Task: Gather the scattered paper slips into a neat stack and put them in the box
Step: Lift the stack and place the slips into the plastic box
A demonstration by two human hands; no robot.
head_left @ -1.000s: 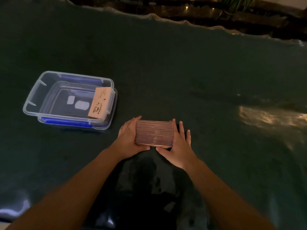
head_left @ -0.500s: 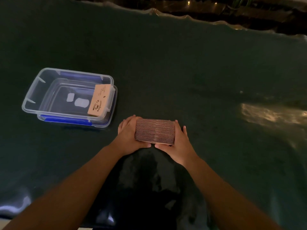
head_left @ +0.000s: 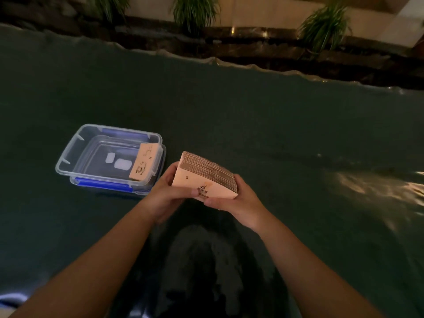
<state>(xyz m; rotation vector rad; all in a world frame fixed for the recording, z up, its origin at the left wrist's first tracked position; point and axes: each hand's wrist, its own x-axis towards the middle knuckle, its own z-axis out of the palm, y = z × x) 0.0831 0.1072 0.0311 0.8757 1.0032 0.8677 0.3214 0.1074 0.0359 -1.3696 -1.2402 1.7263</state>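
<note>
Above the dark cloth [head_left: 252, 125], both hands [head_left: 169, 193] [head_left: 231, 198] grip the tilted stack of slips [head_left: 202, 177] at its ends.

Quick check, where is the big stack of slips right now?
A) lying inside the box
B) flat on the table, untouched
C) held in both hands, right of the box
C: the left hand and right hand hold the stack beside the box.

One stack of paper slips [head_left: 197, 180], one clear box [head_left: 68, 167], one slip [head_left: 144, 161] inside it, two hands and three plants show.
</note>
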